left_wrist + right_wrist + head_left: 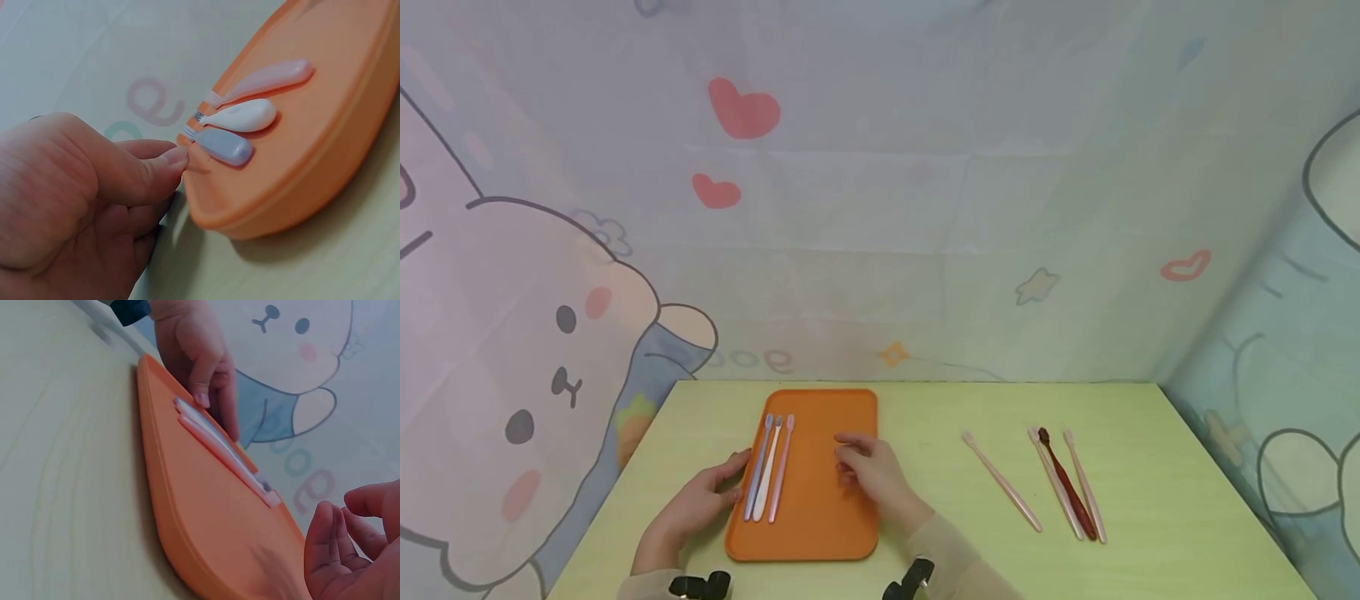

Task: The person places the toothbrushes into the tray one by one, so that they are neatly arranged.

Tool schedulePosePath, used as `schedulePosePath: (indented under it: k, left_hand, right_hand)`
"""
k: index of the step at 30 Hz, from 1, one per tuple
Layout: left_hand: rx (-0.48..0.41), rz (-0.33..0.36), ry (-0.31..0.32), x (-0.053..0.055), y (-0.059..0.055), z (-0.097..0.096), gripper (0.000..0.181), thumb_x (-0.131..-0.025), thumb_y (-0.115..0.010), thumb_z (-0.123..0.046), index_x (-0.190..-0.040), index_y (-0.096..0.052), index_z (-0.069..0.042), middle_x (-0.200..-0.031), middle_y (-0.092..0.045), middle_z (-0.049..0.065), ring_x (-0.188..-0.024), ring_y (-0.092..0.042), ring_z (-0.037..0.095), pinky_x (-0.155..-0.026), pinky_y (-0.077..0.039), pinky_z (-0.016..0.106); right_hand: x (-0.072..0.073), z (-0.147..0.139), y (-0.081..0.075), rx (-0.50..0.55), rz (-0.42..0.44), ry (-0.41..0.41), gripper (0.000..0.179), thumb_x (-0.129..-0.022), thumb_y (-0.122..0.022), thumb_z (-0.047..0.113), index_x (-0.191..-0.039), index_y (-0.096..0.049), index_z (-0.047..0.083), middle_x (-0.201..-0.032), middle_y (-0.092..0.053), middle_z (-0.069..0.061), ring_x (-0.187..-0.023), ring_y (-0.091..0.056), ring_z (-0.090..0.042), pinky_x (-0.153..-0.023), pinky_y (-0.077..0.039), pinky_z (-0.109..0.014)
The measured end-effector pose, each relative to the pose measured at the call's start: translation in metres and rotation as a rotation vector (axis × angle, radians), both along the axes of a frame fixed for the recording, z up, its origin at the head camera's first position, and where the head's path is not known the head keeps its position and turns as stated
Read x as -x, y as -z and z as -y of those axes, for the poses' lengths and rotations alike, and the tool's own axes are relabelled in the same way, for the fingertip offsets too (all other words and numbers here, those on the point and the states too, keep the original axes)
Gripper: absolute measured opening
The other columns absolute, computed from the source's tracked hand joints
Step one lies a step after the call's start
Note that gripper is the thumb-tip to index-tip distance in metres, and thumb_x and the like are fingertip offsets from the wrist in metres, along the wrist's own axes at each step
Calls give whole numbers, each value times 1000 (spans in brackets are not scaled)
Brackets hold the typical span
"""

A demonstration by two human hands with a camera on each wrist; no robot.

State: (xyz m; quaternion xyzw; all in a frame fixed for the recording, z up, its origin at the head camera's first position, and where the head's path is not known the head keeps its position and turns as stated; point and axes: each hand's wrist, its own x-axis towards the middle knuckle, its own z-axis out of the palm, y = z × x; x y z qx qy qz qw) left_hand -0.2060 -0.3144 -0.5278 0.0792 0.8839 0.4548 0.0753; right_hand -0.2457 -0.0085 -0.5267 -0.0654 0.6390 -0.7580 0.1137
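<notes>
An orange tray (805,543) lies on the table. Side by side along its left part are a bluish-purple toothbrush (752,493), a white toothbrush (763,492) and a pink toothbrush (778,492). With thumb and fingers, my left hand (696,502) holds the tray's left rim; the thumb tip is close to the bluish toothbrush in the left wrist view. Over the tray's right side hovers my right hand (877,481), its fingers loosely bent and nothing between them. That same hand (350,550) shows no toothbrush in the right wrist view.
Right of the tray, a pale pink toothbrush (1002,482) lies alone at a slant. Farther right, a dark red toothbrush (1067,487) lies between a pale pink toothbrush (1054,479) and another pink toothbrush (1086,486). A printed cloth backdrop (925,208) rises behind the table (1180,500).
</notes>
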Motion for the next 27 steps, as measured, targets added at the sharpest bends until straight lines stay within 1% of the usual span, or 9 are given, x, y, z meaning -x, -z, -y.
schedulePosePath:
  k: [6, 9, 15, 20, 23, 25, 27]
  left_hand:
    - [8, -1, -8, 1, 3, 1, 65, -100, -66, 0, -160, -42, 5, -165, -36, 30, -155, -26, 50, -125, -19, 62]
    - [12, -3, -1, 2, 4, 2, 65, -99, -65, 0, -160, -42, 6, -165, -36, 30, -155, -27, 50, -125, -19, 62]
    - [8, -4, 3, 1, 2, 2, 67, -99, -66, 0, -160, -41, 6, -165, -36, 30, -155, -27, 50, -125, -20, 64]
    - [-5, -5, 14, 0, -1, 0, 67, -98, -67, 0, -159, -41, 8, -164, -36, 32, -154, -26, 52, -124, -20, 65]
    - [5, -3, 7, -1, 0, 0, 67, -99, -67, -1, -160, -41, 7, -164, -37, 30, -155, -27, 50, -125, -21, 60]
    - [9, 2, 5, 0, 0, 1, 67, -99, -67, -1, -160, -41, 6, -165, -36, 29, -156, -26, 49, -126, -22, 50]
    - [12, 7, 0, 0, 0, 2, 67, -99, -67, -1, -161, -41, 5, -166, -36, 27, -156, -26, 47, -125, -22, 44]
  right_hand:
    - [5, -40, 1, -54, -54, 26, 41, -106, -66, 13, -140, -63, -9, -117, -72, -22, -88, -68, -17, -74, -60, -29]
    - [8, -62, 1, -84, -71, 46, 41, -107, -65, 14, -141, -63, -8, -120, -71, -24, -92, -69, -18, -79, -62, -31]
    - [11, -100, -1, -156, -94, 94, 40, -106, -66, 15, -141, -64, -6, -126, -69, -24, -100, -71, -23, -84, -63, -36]
    - [12, -129, -6, -225, -100, 123, 39, -107, -65, 15, -142, -65, -3, -128, -69, -23, -108, -70, -32, -89, -63, -41]
    - [12, -145, -7, -248, -99, 137, 40, -107, -65, 14, -143, -64, -3, -129, -69, -24, -112, -70, -35, -89, -63, -41]
    - [12, -156, -8, -258, -97, 141, 40, -107, -65, 14, -144, -64, -3, -131, -68, -25, -114, -69, -35, -89, -63, -40]
    - [12, -167, -9, -275, -97, 141, 41, -107, -65, 14, -145, -63, -2, -133, -67, -24, -116, -68, -36, -90, -62, -41]
